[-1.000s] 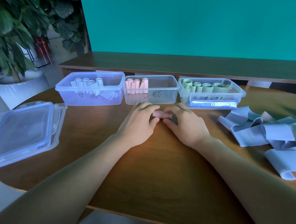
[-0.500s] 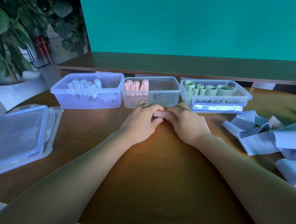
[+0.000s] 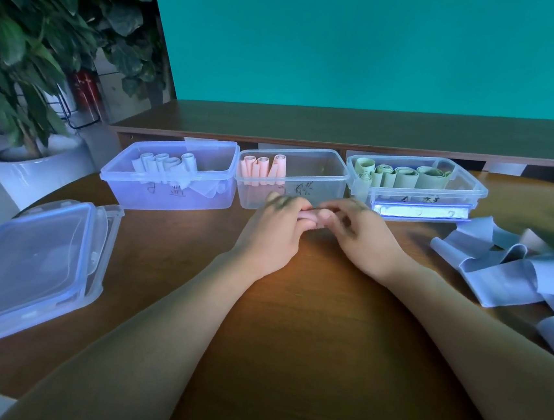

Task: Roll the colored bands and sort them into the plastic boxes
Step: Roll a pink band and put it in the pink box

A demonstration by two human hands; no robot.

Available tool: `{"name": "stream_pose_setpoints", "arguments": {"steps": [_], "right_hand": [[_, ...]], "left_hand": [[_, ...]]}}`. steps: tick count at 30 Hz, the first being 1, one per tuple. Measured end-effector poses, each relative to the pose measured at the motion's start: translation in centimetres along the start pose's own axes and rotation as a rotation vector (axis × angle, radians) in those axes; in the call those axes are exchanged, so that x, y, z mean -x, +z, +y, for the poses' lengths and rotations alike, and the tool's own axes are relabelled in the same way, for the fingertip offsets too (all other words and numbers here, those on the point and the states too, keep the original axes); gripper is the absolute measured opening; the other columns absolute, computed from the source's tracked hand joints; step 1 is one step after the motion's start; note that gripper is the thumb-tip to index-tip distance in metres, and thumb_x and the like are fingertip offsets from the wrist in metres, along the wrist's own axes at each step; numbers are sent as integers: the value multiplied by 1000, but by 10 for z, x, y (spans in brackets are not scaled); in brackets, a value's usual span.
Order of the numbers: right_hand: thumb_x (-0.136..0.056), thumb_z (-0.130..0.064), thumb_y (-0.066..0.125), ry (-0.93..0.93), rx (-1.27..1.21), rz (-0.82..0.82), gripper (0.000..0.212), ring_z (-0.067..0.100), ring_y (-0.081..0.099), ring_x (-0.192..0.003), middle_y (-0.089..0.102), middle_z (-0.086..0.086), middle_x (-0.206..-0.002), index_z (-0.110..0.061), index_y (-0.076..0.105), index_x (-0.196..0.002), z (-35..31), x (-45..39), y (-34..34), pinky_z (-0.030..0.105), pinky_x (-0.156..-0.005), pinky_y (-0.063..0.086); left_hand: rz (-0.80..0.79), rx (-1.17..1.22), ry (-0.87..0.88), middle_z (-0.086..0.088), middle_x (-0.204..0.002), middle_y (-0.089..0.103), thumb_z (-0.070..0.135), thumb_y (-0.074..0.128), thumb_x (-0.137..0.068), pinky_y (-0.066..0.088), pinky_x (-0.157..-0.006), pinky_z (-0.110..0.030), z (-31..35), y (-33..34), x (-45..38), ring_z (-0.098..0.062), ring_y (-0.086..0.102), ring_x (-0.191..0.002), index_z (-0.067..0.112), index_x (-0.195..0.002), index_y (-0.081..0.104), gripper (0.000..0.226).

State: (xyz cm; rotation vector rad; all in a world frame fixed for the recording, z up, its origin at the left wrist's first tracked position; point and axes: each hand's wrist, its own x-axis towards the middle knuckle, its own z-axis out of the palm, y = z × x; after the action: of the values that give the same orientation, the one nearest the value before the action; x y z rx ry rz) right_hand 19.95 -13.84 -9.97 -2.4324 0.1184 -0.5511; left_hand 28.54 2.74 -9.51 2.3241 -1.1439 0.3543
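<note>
A brown wooden table (image 3: pixel 291 329) carries everything, and both bare forearms reach across it from the near edge. Far left of the fingers lies a stack of clear plastic lids (image 3: pixel 23 263), flat on the tabletop. Just beyond the fingers stands a row of three clear plastic boxes: the left box (image 3: pixel 168 196) holds pale blue rolls (image 3: pixel 165 163), the middle box (image 3: pixel 319 180), directly past the fingertips, holds pink rolls (image 3: pixel 264 169) upright at its left end, and the right box (image 3: pixel 467 191) holds green rolls (image 3: pixel 404 176). Well to the right of the fingers sprawls a loose heap of unrolled blue bands (image 3: pixel 506 276). The left hand (image 3: pixel 273 233) and the right hand (image 3: pixel 364 238) meet at the table's middle, knuckles up, fingers curled and pinching between them a small pink band roll (image 3: pixel 309 215), which lies sideways just in front of the middle box, with only a short strip of it showing between the fingertips; whether it touches the tabletop cannot be told. A potted plant (image 3: pixel 30 50) stands off the table, far left.
</note>
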Motion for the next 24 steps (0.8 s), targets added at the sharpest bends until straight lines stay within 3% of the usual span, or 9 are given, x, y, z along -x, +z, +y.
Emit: {"name": "stream_pose_setpoints", "arguments": {"steps": [2,5,7,11,15,20,22,24], "right_hand": [[-96,-43,62,10,-213,9,39,5,65,-93,67,-12,-108,-26,60,-131,-6,6,-5,14,-74,51],[-92,-32,71,23,-372,-3,34,6,67,-77,71,-7,-104,-29,61,-124,-16,14,-10,24,-57,56],[-93,-22,71,0,-459,42,25,2,65,-72,73,-5,-103,-25,67,-117,-22,16,-13,25,-56,55],[-89,-16,75,22,-666,29,24,11,70,-89,73,-2,-106,-18,71,-112,-33,14,-17,28,-65,59],[-90,-17,75,28,-608,111,24,11,70,-82,74,-2,-104,-19,70,-113,-44,11,-10,27,-70,57],[-91,-12,72,19,-660,99,25,26,72,-87,75,2,-103,-14,70,-116,-43,5,-14,39,-83,61],[-91,-14,72,11,-647,82,25,31,71,-89,75,3,-101,-14,71,-116,-44,2,-16,44,-88,60],[-92,-18,72,-17,-589,60,19,33,71,-90,75,3,-99,-14,73,-110,-43,-4,-17,46,-90,59]], "left_hand": [[30,51,-32,-3,-120,59,34,50,-103,53,-89,-33,-1,-3,2,-16,57,-109,20,-128,59,30],[78,104,-34,-3,-120,58,31,52,-102,50,-89,-27,-2,-5,6,-15,58,-106,20,-129,59,30],[101,141,-36,-3,-125,57,30,53,-102,44,-89,-18,0,-6,9,-14,57,-111,18,-132,59,32],[158,206,-41,-1,-128,58,30,56,-100,38,-86,-8,2,-11,13,-13,58,-114,19,-130,60,32],[231,191,-27,-1,-128,60,29,57,-100,34,-86,-4,-1,-15,14,-14,57,-115,17,-129,61,32],[274,284,-28,3,-122,60,26,57,-101,34,-81,5,-5,-14,14,-3,49,-104,16,-129,62,31],[279,291,-5,4,-118,61,26,56,-102,37,-85,1,-7,-13,12,-2,49,-104,16,-129,63,30],[298,288,9,2,-115,64,28,54,-103,47,-93,-16,-11,-11,8,-9,52,-106,16,-128,64,30]]}}
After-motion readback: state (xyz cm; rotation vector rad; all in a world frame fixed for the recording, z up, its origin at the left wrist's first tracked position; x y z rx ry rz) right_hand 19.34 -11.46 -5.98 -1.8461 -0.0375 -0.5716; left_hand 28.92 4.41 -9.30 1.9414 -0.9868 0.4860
